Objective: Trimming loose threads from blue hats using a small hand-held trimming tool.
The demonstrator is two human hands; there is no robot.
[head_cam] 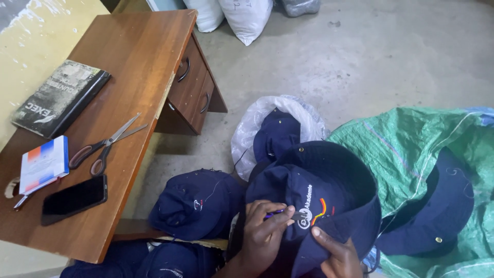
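A green woven sack (411, 149) lies on the floor with one navy hat (432, 211) on it; the wooden bench (139, 56) carries scissors (105, 144). On the person's lap, a navy bucket hat (329, 180) is underway; finished-looking hats (198, 203) sit beside it. The right hand (337, 255) grips its brim; the left hand (265, 234) pinches a small purple tool (275, 212), possibly a thread cutter, at the embroidery.
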